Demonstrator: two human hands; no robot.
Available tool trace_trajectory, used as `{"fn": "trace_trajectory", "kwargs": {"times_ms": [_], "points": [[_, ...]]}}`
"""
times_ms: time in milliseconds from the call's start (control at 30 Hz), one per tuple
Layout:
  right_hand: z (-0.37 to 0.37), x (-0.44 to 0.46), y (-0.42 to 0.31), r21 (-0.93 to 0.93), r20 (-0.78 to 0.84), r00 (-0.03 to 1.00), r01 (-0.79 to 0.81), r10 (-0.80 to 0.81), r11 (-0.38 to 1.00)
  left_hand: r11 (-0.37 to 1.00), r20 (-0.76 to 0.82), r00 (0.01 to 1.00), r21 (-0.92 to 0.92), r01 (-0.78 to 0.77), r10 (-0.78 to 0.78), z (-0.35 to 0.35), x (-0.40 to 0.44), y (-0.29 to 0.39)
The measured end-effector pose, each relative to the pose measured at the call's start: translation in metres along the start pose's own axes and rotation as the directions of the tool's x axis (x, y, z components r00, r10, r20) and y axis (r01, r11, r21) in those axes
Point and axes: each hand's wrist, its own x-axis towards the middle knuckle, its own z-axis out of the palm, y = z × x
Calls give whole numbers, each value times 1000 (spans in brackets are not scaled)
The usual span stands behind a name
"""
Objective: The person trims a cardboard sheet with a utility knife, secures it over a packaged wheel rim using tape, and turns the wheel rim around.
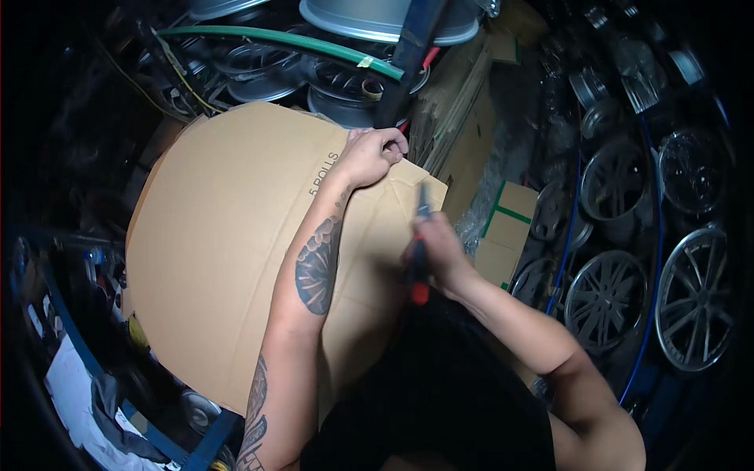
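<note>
A large rounded sheet of brown cardboard (228,235) lies in front of me, printed "5 ROLLS" and creased toward its right side. My left hand (371,157) is closed over its far edge, fingers curled near the upper right corner. In my right hand (441,253) is a tool with a red-and-black handle (419,292), wrapped by my fingers. Its narrow dark tip (424,198) points away from me, over the cardboard close to the right corner. Motion blurs this hand and the tool, so its exact kind is unclear.
Metal wheel rims (605,298) fill racks on the right, and more rims (389,17) sit on the shelf ahead. A green bar (283,38) crosses that shelf. Folded cardboard (463,118) stands beyond the sheet. White wrapping (75,385) lies at lower left.
</note>
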Motion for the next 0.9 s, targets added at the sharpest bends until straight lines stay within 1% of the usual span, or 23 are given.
{"fn": "trace_trajectory", "kwargs": {"times_ms": [67,100,133,167,200,233,267,333,433,467,533,600,667,733,767,800,833,867,900], "points": [[-7,-16,-27,201,-166,985,86,-53,976,969,-54,997,-234,-74,63,3,-2,-10],[-11,-1,-13,341,-212,977,106,-33,934,957,-48,997,-281,-71,60,6,0,-16],[-23,24,17,517,-83,989,-60,120,854,986,-44,996,-144,-84,78,5,-3,-14],[-40,55,52,655,70,968,-226,241,721,995,-34,994,-3,-99,99,4,-6,-8],[-50,74,74,743,240,916,-387,322,546,983,-23,992,140,-117,121,1,-8,-2],[-43,75,79,790,441,864,-503,245,351,953,26,997,293,-73,68,0,-9,6],[-41,74,81,792,350,899,-434,265,429,886,98,994,464,-9,-42,2,-7,13],[-31,57,66,757,160,944,-305,289,578,812,47,994,582,52,-98,16,-5,12],[-35,33,41,719,13,986,-126,167,683,764,30,992,641,76,-124,24,-5,19],[-40,34,37,670,-6,990,-98,138,736,766,36,992,639,69,-120,19,-9,18],[-36,22,-1,546,-120,991,17,58,838,761,25,991,642,86,-133,16,-13,19],[-32,18,-33,487,-101,994,86,-42,869,757,-9,996,649,72,-88,17,-14,14],[-15,18,-65,380,54,979,163,-198,910,743,-18,1000,669,7,7,9,-18,18],[10,36,-96,269,250,932,193,-262,944,683,32,999,730,-26,4,13,-24,16],[23,52,-111,154,341,898,238,-277,959,577,-140,982,816,40,130,43,-20,-10],[39,71,-124,90,448,849,270,-281,959,586,-163,982,806,79,92,47,-41,-8],[58,80,-135,8,534,816,255,-220,967,594,-185,981,796,118,53,51,-62,-4],[79,87,-139,-55,602,782,242,-161,969,740,-82,990,658,140,-114,39,-87,36],[99,104,-135,-108,705,704,223,-83,969,776,-225,964,579,251,-144,51,-117,39]]}}
